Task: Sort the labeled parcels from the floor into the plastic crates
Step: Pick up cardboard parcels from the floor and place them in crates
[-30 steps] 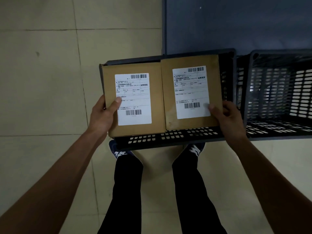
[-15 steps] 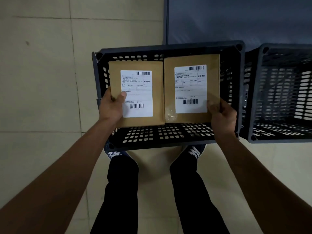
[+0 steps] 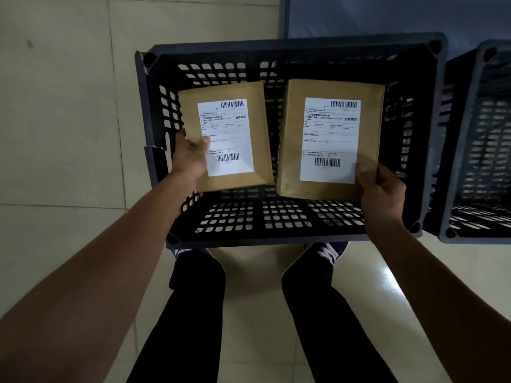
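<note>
Parcels, two of them, are in my hands over the open dark plastic crate [image 3: 431,139] in front of my feet. My left hand [image 3: 189,158] grasps the smaller brown cardboard parcel [image 3: 225,136] at its lower left corner, thumb lying across the edge of its white shipping label [image 3: 225,138] and the other fingers hidden beneath the box. My right hand [image 3: 383,193] grasps the larger brown parcel [image 3: 330,139] at its lower right corner, thumb pressed on the face just beside its own white label [image 3: 330,139], fingers curled under. Both boxes face up, barcodes at the top and bottom of each label, the small print too blurred for me to read. They sit side by side with a narrow gap between them, not touching, the left one tilted slightly. Both lie within the crate's rim as I see it; whether either is touching the slotted bottom I cannot tell, though they seem to be held above it. A second dark slotted crate [image 3: 478,139] stands just beside the first on my right, cut off by the frame edge. Beyond the crates is a grey-blue panel [image 3: 387,15]. Pale floor tiles [image 3: 60,120] lie to my left, and my dark trousers [image 3: 193,313] and sneakers [image 3: 327,251] show below the crate's near wall.
</note>
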{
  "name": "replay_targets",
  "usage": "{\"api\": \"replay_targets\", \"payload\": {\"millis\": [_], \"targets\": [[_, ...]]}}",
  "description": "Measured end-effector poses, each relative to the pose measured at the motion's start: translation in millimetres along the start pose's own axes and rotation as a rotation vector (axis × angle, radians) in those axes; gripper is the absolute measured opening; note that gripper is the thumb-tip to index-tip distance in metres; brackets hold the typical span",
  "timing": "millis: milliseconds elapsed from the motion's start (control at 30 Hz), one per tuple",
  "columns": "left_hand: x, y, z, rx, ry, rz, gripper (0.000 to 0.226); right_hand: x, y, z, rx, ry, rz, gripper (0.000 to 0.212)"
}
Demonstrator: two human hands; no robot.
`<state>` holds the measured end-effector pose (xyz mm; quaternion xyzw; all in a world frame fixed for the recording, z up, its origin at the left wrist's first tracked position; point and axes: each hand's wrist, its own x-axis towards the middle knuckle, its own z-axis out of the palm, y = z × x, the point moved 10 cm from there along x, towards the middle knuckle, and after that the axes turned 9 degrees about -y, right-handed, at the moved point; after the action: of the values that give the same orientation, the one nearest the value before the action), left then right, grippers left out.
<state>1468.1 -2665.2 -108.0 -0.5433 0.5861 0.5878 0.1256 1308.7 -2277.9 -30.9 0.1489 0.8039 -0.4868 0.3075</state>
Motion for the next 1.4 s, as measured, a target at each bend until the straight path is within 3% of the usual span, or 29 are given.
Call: {"api": "replay_targets", "payload": {"millis": [100, 433, 600, 767, 867, 933, 1033, 1133, 1300, 1400], "targets": [[13.8, -4.1, 8.1, 0.086, -0.029, 0.001, 0.040, -0.6, 1.2, 6.3, 0.007, -0.029, -0.030, 0.010], [32.6, -9.3, 12.0, 0.155, 0.001, -0.031, 0.041, -6.2, 11.3, 21.5, 0.092, -0.067, -0.053, 0.019], [36.1, -2.5, 10.2, 0.181, 0.054, 0.001, 0.043, -10.0, 16.4, 28.4, 0.039, -0.017, -0.045, 0.024], [25.5, 7.0, 14.5, 0.159, 0.072, 0.138, 0.059, -22.1, 4.5, 32.7, 0.060, 0.008, -0.090, 0.009], [5.2, 16.4, 23.0, 0.439, 0.068, 0.355, 0.057, -30.7, -11.6, 30.0, 0.046, 0.018, -0.137, 0.011], [-9.5, 10.8, 29.5, 0.654, 0.017, 0.406, 0.053, -35.0, -19.4, 32.0, 0.061, -0.003, -0.157, 0.009], [-13.3, -5.2, 33.7, 0.794, -0.155, 0.398, 0.035, -39.4, -26.1, 40.5, 0.053, -0.044, -0.163, 0.015], [-5.9, -11.7, 37.1, 0.914, -0.286, 0.333, 0.037, -41.1, -27.1, 50.3, 0.067, -0.081, -0.166, 0.017], [-8.5, 0.5, 40.0, 0.922, -0.364, 0.233, 0.037, -40.3, -25.9, 63.4, 0.104, -0.093, -0.161, 0.013], [-12.7, 10.9, 26.9, 0.597, -0.322, 0.205, 0.040, -40.4, -29.1, 73.5, 0.129, -0.111, -0.168, 0.012]]}}
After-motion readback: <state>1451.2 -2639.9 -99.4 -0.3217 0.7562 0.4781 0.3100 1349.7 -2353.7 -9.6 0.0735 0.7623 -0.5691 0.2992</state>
